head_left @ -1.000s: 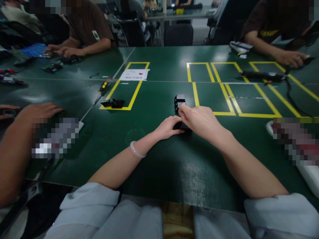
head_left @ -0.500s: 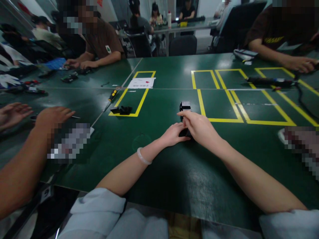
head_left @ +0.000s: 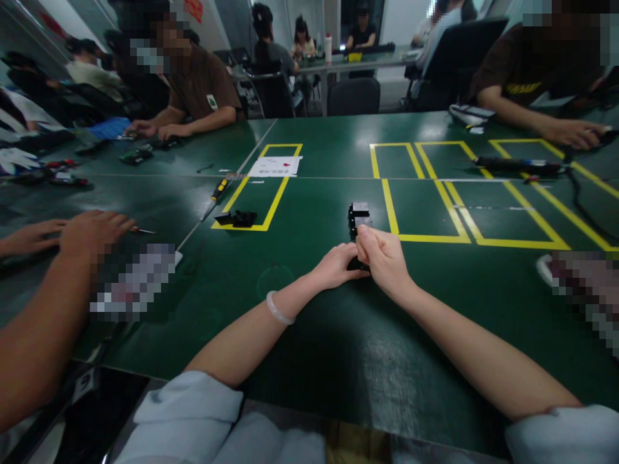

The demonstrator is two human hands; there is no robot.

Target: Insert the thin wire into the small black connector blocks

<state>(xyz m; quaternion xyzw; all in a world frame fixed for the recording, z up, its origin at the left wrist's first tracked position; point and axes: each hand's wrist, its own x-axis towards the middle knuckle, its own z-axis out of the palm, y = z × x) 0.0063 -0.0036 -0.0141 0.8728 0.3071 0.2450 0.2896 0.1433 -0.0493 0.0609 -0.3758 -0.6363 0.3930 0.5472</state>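
A small black device with grey metallic faces (head_left: 359,216) lies on the green table in front of me. My left hand (head_left: 337,265) is closed round the near end of it, thumb and fingers on its left side. My right hand (head_left: 385,259) is curled into a pinch over the device's near part, on its right side. Whatever the right fingertips may hold is hidden. The back of the device shows beyond both hands; its near part is mostly covered.
Left of centre, a black part (head_left: 236,219) lies in a yellow tape frame near a paper sheet (head_left: 275,166) and a yellow-black screwdriver (head_left: 218,192). Another person's hands (head_left: 94,232) rest at the left. A black cylindrical tool (head_left: 520,164) lies at the right.
My right hand has drawn slightly back and its fingers have curled in, uncovering more of the device. My left hand keeps its hold. The neighbour's hands at the left have come closer together.
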